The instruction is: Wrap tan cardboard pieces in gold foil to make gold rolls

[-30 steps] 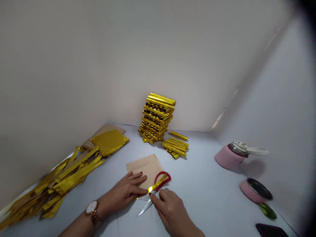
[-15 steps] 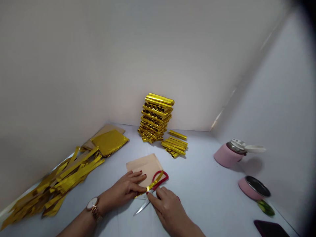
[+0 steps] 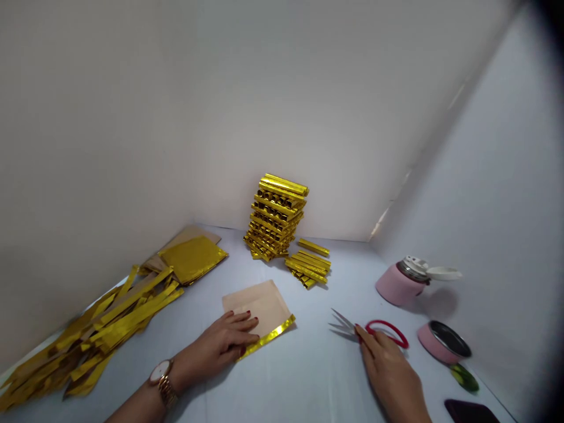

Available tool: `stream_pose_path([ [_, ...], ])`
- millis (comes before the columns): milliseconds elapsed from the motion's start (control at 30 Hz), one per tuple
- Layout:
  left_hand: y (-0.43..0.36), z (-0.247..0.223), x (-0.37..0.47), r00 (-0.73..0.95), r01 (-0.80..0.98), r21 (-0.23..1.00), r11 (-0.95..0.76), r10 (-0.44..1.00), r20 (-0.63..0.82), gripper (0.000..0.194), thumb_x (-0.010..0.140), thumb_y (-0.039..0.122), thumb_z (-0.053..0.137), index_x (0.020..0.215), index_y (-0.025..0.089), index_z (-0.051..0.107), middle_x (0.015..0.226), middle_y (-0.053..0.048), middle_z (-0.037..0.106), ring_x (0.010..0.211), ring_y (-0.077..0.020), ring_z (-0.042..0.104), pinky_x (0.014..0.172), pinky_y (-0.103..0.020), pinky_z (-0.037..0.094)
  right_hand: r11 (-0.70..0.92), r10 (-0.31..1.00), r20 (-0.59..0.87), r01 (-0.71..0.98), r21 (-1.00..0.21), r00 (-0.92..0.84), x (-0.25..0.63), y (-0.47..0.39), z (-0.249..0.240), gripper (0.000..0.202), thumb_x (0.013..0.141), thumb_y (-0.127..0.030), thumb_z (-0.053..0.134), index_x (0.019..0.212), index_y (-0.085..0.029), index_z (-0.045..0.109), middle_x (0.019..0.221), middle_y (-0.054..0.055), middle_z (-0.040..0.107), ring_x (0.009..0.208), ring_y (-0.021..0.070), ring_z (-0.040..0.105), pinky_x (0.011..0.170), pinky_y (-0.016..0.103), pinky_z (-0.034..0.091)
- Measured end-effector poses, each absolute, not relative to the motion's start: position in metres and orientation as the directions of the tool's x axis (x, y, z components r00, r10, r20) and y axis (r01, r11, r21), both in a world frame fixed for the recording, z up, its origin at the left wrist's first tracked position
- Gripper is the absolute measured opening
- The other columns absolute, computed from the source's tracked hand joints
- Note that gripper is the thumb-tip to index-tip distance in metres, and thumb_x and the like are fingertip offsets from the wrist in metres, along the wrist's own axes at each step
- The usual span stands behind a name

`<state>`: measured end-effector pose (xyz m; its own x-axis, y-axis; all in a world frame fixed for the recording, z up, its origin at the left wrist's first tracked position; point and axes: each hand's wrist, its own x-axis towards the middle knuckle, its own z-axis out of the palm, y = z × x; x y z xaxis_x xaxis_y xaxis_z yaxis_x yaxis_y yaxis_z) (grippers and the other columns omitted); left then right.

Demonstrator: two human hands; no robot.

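Note:
My left hand (image 3: 227, 338), with a watch on its wrist, lies flat on a square of tan-backed paper (image 3: 264, 299). Along the sheet's near edge runs a folded gold strip (image 3: 275, 335), and my thumb and fingertips rest at its left end. To the right, my right hand (image 3: 388, 364) holds red-handled scissors (image 3: 346, 326) low over the table. Their blades are parted and point left toward the back. Part of the red handle is hidden by my fingers.
A stack of gold paper tubes (image 3: 277, 217) stands by the back wall, with several looser tubes (image 3: 308, 267) beside it. Gold sheets (image 3: 194, 258) and cut strips (image 3: 132, 323) lie left. A pink flask (image 3: 396, 285), pink cup (image 3: 440, 343), green object (image 3: 464, 378) and dark flat object (image 3: 469, 411) sit right.
My right hand has carried the scissors off the paper to the right, and they have turned so the blades point away. The gold edge now lies flat. My left hand stays on the sheet.

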<state>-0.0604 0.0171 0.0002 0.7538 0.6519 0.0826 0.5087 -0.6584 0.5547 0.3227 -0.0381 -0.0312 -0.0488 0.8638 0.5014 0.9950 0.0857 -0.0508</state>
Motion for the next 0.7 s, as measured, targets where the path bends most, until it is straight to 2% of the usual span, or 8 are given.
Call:
stream_pose_path([
  [67,0.017,0.000,-0.060,0.753,0.513,0.551,-0.659,0.653,0.080,0.040,0.093,0.018,0.048,0.127,0.038,0.053,0.141,-0.001,0.045,0.133,-0.0266,0.035,0.107,-0.053,0.027,0.044,0.894,0.447,0.997,-0.059,-0.013,0.338,-0.037,-0.032,0.038,0.091,-0.029,0.034,0.102,-0.016,0.068,0.074,0.010,0.059,0.068,0.0272,0.059,0.054,0.036,0.045],
  [133,0.017,0.000,-0.060,0.751,0.517,0.547,-0.658,0.656,0.080,0.040,0.093,0.018,0.047,0.127,0.038,0.054,0.141,-0.001,0.045,0.133,-0.0268,0.035,0.107,-0.053,0.027,0.051,0.895,0.446,0.992,-0.118,0.007,0.329,-0.033,-0.025,0.039,0.090,-0.035,0.038,0.106,-0.015,0.067,0.075,0.010,0.058,0.070,0.0281,0.058,0.060,0.039,0.046],
  [233,0.017,-0.001,-0.059,0.748,0.518,0.541,-0.663,0.658,0.089,0.040,0.093,0.018,0.047,0.127,0.038,0.053,0.141,-0.001,0.045,0.132,-0.0271,0.036,0.107,-0.053,0.027,0.195,0.914,0.404,0.918,-0.346,-0.042,0.283,-0.019,-0.008,0.033,0.090,-0.036,0.042,0.103,-0.016,0.065,0.085,0.010,0.061,0.082,0.0270,0.058,0.073,0.039,0.045],
  [333,0.016,-0.002,-0.059,0.752,0.513,0.536,-0.671,0.652,0.096,0.042,0.092,0.017,0.047,0.127,0.038,0.054,0.141,0.000,0.045,0.132,-0.0270,0.036,0.107,-0.052,0.027,0.189,0.968,0.245,0.790,-0.583,-0.052,0.232,0.000,0.002,0.021,0.084,-0.036,0.052,0.084,-0.018,0.064,0.077,0.007,0.061,0.073,0.0238,0.057,0.066,0.034,0.043],
  [467,0.016,-0.001,-0.059,0.746,0.505,0.536,-0.677,0.654,0.123,0.042,0.090,0.015,0.046,0.125,0.036,0.056,0.139,-0.001,0.048,0.131,-0.0259,0.039,0.107,-0.050,0.027,0.218,0.969,0.231,0.729,-0.648,-0.084,0.198,0.015,-0.001,0.023,0.085,-0.031,0.049,0.066,-0.020,0.056,0.066,0.002,0.058,0.062,0.0190,0.055,0.057,0.028,0.039],
  [567,0.012,0.004,-0.056,0.702,0.520,0.536,-0.664,0.691,0.175,0.042,0.091,0.016,0.046,0.129,0.033,0.052,0.140,-0.004,0.048,0.130,-0.0249,0.040,0.108,-0.048,0.026,0.248,0.963,0.253,0.659,-0.710,-0.090,0.192,0.012,-0.001,0.031,0.091,-0.035,0.041,0.067,-0.020,0.054,0.066,0.001,0.056,0.062,0.0172,0.054,0.058,0.026,0.041],
  [633,0.006,0.007,-0.048,0.647,0.542,0.542,-0.642,0.730,0.218,0.047,0.089,0.025,0.053,0.135,0.027,0.045,0.139,-0.008,0.048,0.128,-0.0265,0.041,0.107,-0.047,0.026,0.259,0.962,0.262,0.564,-0.784,-0.077,0.189,0.007,0.000,0.034,0.091,-0.040,0.041,0.069,-0.020,0.055,0.065,0.000,0.054,0.063,0.0171,0.054,0.059,0.025,0.042],
  [700,-0.001,0.009,-0.036,0.576,0.561,0.567,-0.603,0.776,0.256,0.055,0.084,0.032,0.061,0.135,0.021,0.044,0.129,-0.011,0.057,0.116,-0.0264,0.052,0.101,-0.041,0.036,0.262,0.963,0.258,0.453,-0.853,-0.070,0.185,0.003,0.001,0.034,0.090,-0.044,0.045,0.069,-0.020,0.056,0.066,0.000,0.054,0.065,0.0172,0.054,0.061,0.024,0.043],
])
